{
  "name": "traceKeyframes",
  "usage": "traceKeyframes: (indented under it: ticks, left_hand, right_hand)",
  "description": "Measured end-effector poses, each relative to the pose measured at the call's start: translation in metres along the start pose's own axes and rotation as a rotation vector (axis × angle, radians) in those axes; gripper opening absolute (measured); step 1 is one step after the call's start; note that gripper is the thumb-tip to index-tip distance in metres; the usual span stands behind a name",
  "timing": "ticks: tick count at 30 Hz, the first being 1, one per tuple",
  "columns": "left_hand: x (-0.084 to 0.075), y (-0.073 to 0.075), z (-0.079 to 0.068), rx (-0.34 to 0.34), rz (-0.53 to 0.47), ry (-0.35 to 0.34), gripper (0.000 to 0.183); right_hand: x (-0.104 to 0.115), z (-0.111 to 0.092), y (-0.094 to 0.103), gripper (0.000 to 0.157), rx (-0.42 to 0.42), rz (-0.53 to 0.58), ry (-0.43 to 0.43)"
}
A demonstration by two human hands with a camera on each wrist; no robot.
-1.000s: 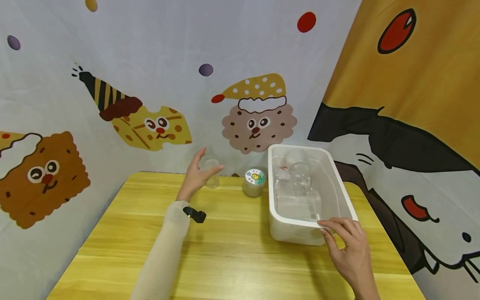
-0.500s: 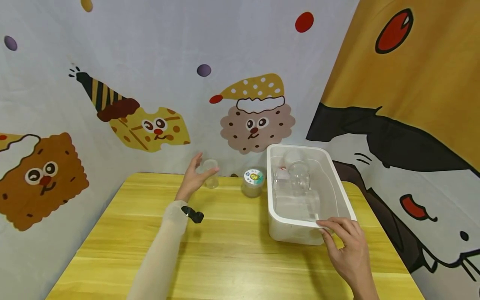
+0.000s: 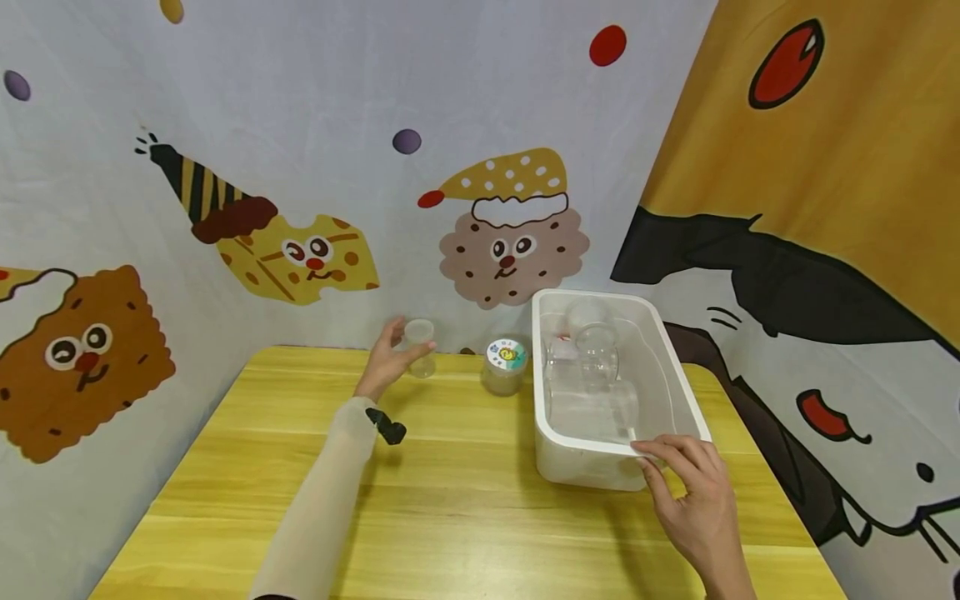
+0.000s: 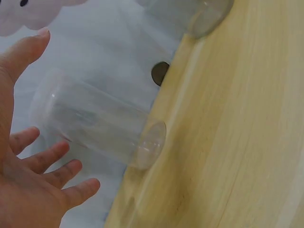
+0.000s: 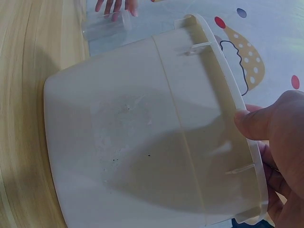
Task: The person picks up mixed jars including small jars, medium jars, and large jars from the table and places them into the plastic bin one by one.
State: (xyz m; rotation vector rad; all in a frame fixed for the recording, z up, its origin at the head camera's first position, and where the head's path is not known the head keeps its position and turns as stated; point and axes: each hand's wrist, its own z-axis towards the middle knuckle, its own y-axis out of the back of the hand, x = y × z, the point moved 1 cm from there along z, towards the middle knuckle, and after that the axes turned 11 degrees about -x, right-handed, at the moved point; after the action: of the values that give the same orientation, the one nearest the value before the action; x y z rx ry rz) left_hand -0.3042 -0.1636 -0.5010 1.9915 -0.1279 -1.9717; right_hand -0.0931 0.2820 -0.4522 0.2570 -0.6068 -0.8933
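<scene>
My left hand (image 3: 382, 367) is at the back edge of the table, its thumb and fingers spread on either side of a clear plastic jar (image 3: 423, 358). In the left wrist view the jar (image 4: 107, 126) stands upright on the wood, without a lid, the fingertips close to its upper part. At the right, my right hand (image 3: 697, 496) pinches the near rim of a white plastic bin (image 3: 585, 468), thumb outside and fingers over the lip. Inside the bin lie several clear jars (image 3: 596, 408), overlapping one another.
Between the left hand and the bin stands a clear jar with a printed lid (image 3: 505, 367). A patterned cloth (image 3: 337, 125) hangs right behind the wooden table (image 3: 450, 533). The bin's tall walls take up the table's right side.
My left hand has lowered slightly and its fingers have come in closer around the clear jar. The right hand keeps its grip on the bin's rim.
</scene>
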Motion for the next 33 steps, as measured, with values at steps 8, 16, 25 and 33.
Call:
traceKeyframes:
  ticks: [8,16,25,33]
  left_hand:
    - [0.010,-0.002,0.010,-0.005,0.011,-0.018,0.097]
    - [0.014,-0.008,0.016,-0.046,-0.003,-0.030,0.070]
    - [0.017,-0.010,0.019,-0.067,0.020,-0.015,0.064]
    - [0.017,-0.009,0.016,-0.081,0.031,-0.039,0.064]
  right_hand:
    - [-0.001,-0.001,-0.001,0.037,0.008,0.003,-0.007]
    - [-0.001,-0.001,-0.001,0.035,0.013,0.007,-0.011]
    - [-0.001,0.000,-0.002,0.038,-0.015,0.024,0.018]
    - [0.000,0.001,-0.002,0.040,-0.040,0.036,0.043]
